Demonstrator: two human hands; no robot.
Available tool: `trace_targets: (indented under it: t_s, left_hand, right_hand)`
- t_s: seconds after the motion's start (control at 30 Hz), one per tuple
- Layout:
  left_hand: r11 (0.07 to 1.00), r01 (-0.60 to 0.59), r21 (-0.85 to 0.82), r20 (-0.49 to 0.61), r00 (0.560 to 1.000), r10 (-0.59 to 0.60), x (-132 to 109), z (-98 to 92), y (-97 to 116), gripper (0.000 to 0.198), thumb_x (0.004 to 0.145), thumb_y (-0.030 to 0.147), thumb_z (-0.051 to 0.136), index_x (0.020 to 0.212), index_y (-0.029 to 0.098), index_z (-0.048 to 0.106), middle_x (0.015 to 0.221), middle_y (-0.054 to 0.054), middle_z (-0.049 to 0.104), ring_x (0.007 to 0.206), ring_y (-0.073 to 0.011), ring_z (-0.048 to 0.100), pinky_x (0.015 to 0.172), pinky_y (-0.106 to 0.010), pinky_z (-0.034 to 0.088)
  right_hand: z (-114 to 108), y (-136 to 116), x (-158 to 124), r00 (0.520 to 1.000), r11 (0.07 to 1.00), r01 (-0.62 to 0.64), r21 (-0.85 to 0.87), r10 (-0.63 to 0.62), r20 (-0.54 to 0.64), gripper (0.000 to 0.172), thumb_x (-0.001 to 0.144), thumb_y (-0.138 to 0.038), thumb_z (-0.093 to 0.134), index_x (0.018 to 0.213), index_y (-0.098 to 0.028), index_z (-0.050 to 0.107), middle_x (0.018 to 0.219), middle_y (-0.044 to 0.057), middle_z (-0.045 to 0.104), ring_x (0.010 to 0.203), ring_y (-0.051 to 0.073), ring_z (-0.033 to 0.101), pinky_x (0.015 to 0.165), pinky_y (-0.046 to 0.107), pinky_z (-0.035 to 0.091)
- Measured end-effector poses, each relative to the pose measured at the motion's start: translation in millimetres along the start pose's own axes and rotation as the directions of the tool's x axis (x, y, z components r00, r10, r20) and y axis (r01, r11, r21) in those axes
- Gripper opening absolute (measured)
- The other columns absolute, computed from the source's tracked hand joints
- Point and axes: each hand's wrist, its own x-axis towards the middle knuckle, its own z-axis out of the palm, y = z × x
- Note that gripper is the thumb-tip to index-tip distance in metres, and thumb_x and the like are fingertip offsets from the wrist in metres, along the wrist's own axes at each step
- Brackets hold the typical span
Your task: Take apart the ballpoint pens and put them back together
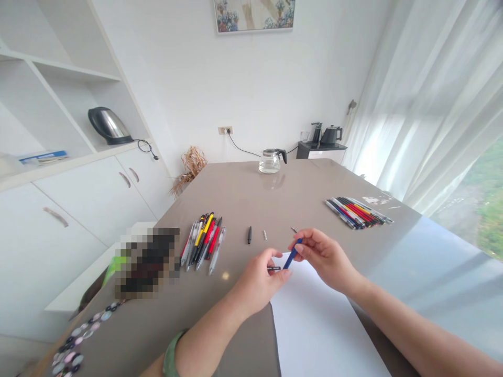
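Note:
A blue pen barrel (pixel 291 256) is held at a slant between both hands, above the top of a white sheet of paper (pixel 318 324). My left hand (pixel 257 280) pinches its lower end. A short black piece (pixel 274 268) also sticks out near those left fingers. Fingers of my right hand (pixel 328 262) close around the barrel's upper end. Beyond the hands lie a black pen part (pixel 249 235) and a small silvery piece (pixel 264 235), perhaps a spring. A thin pointed tip (pixel 294 230) shows just behind my right fingers, the rest of it hidden.
Several assorted pens (pixel 204 241) lie in a group at the left, and another row of pens (pixel 356 212) lies at the right beside white scraps (pixel 375 200). A glass pot (pixel 269 163) stands at the table's far edge. A beaded strap (pixel 84 330) rests near left.

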Motion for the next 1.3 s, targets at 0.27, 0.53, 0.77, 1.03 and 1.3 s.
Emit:
trace_targets:
  t_s: [0.27, 0.53, 0.77, 1.03, 1.3]
  left_hand:
    - [0.991, -0.124, -0.051, -0.228, 0.967, 0.110, 1.4, -8.8, 12.1, 0.024, 0.077, 0.038, 0.049, 0.085, 0.017, 0.056, 0.076, -0.002, 0.057, 0.068, -0.0125, 0.050, 0.062, -0.023, 0.040]
    - [0.964, -0.235, -0.127, -0.198, 0.958, 0.208, -2.4, -7.5, 15.4, 0.023, 0.074, 0.032, 0.057, 0.092, 0.017, 0.055, 0.080, -0.002, 0.056, 0.070, -0.0111, 0.051, 0.063, -0.021, 0.041]
    - [0.943, -0.326, -0.068, -0.297, 0.909, 0.293, -5.7, -10.2, 19.0, 0.013, 0.077, 0.025, 0.054, 0.088, 0.019, 0.056, 0.078, -0.001, 0.058, 0.068, -0.0105, 0.052, 0.063, -0.020, 0.041]
    - [0.944, -0.238, -0.227, -0.395, 0.909, 0.135, 0.4, -12.7, 14.7, 0.011, 0.080, 0.030, 0.049, 0.083, 0.020, 0.051, 0.072, 0.001, 0.053, 0.056, -0.0065, 0.045, 0.051, -0.018, 0.035]
    - [0.875, -0.175, -0.451, -0.349, 0.937, 0.007, 6.5, -12.4, 11.9, 0.015, 0.079, 0.035, 0.049, 0.082, 0.019, 0.049, 0.066, 0.003, 0.047, 0.044, -0.0031, 0.036, 0.040, -0.017, 0.025]
  right_hand:
    - [4.3, 4.0, 3.5, 0.910, 0.672, -0.395, 0.626, 0.381, 0.165, 0.006, 0.075, -0.018, 0.055, 0.080, -0.016, 0.053, 0.073, 0.003, 0.062, 0.068, 0.010, 0.060, 0.068, 0.022, 0.048]
    - [11.9, 9.7, 2.8, 0.847, 0.515, -0.478, 0.712, 0.484, 0.219, 0.008, 0.076, -0.014, 0.052, 0.081, -0.012, 0.058, 0.073, 0.005, 0.061, 0.065, 0.009, 0.060, 0.063, 0.018, 0.049]
    - [18.6, 4.5, -3.4, 0.780, 0.519, -0.625, 0.583, 0.453, 0.432, 0.010, 0.076, -0.022, 0.053, 0.073, -0.013, 0.058, 0.064, 0.000, 0.052, 0.047, 0.004, 0.044, 0.038, 0.015, 0.034]
    - [16.7, -3.0, -0.6, 0.794, 0.505, -0.596, 0.625, 0.489, 0.362, 0.009, 0.075, -0.018, 0.052, 0.077, -0.013, 0.058, 0.064, 0.001, 0.051, 0.048, 0.005, 0.040, 0.040, 0.015, 0.032]
    - [13.4, 0.0, -0.3, 0.824, 0.532, -0.558, 0.637, 0.446, 0.350, 0.012, 0.073, -0.018, 0.054, 0.080, -0.012, 0.061, 0.066, 0.001, 0.052, 0.051, 0.005, 0.041, 0.042, 0.016, 0.033]
